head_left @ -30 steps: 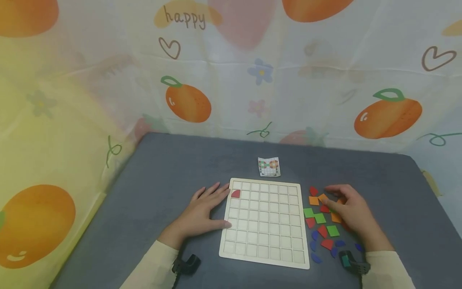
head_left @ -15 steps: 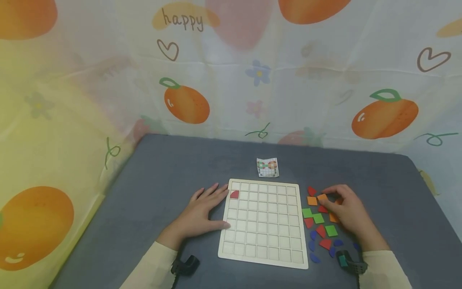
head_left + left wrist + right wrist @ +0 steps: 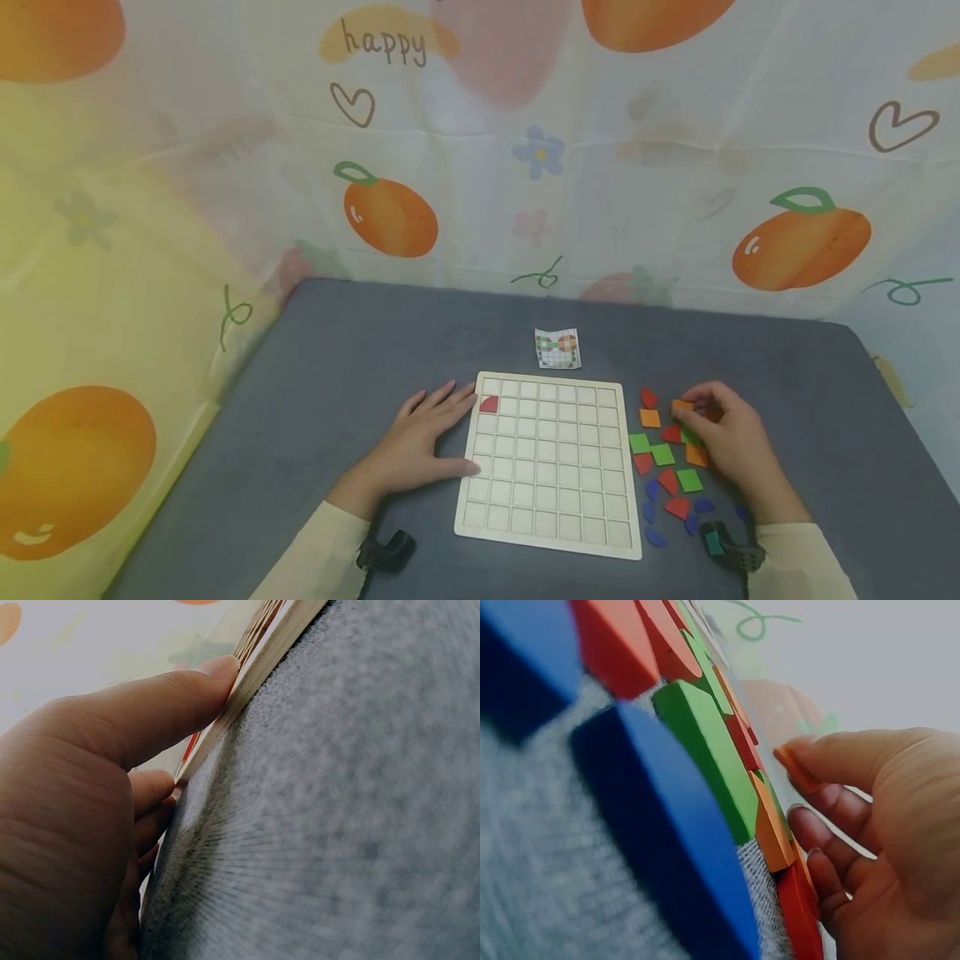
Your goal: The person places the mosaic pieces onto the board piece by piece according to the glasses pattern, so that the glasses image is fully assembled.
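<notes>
My left hand (image 3: 416, 442) lies beside the pale grid board (image 3: 549, 538), its spread fingertips and thumb touching the left edge. In the left wrist view the thumb presses on the side of the wooden rim (image 3: 259, 679). One red quarter-round tile (image 3: 489, 404) sits in the leftmost column, second row from the top. Right of the board, my right hand (image 3: 731, 433) pinches an orange tile (image 3: 798, 769) between thumb and index finger, above the loose pieces. The other fingers curl beneath, near an orange tile (image 3: 697, 454) and a partly covered green tile (image 3: 687, 436).
Loose red, orange, green and blue tiles lie right of the board, among them a green square (image 3: 689, 481) and a blue rounded piece (image 3: 655, 537). Behind the board is a small pattern card (image 3: 557, 348). A fruit-print cloth (image 3: 465, 150) hangs at the back of the grey table (image 3: 360, 333).
My right hand has pinched the orange tile and drawn it slightly right, away from the neighbouring orange square, and a green tile now shows below. The left hand keeps its place.
</notes>
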Demonstrator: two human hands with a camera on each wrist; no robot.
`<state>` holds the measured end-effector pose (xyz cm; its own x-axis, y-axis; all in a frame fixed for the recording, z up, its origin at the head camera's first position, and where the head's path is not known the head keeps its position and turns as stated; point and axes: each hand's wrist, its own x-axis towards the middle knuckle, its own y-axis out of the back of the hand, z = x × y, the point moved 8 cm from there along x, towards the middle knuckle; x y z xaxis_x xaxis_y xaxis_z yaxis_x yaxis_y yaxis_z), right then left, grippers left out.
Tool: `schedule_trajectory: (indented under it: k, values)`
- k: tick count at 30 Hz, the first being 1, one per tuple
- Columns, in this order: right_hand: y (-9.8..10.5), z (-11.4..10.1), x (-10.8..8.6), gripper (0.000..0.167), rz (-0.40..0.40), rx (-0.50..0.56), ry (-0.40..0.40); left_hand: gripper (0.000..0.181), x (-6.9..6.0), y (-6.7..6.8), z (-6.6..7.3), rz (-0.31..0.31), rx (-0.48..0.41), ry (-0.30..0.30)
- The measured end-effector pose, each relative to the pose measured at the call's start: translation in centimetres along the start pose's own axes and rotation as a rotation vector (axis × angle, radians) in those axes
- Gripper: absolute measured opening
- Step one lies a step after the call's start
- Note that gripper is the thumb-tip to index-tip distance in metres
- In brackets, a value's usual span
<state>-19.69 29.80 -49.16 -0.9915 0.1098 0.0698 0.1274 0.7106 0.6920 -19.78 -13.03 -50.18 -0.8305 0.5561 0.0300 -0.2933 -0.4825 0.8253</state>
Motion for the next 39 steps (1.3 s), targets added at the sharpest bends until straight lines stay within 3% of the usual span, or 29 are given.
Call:
schedule_trajectory:
  k: [12,27,39]
  values:
    - [0.6,-2.3,-0.5,0.025,0.044,0.022,0.055,0.101,-0.1,-0.2,-0.2,-0.008,0.005,-0.001]
    - [-1.7,-7.2,-1.5,0.02,-0.093,0.152,0.107,0.101,0.0,-0.1,-0.1,-0.006,0.015,0.004]
    - [-5.3,-10.2,-1.7,0.014,-0.183,0.246,0.172,0.101,0.0,-0.1,-0.1,-0.007,-0.002,0.009]
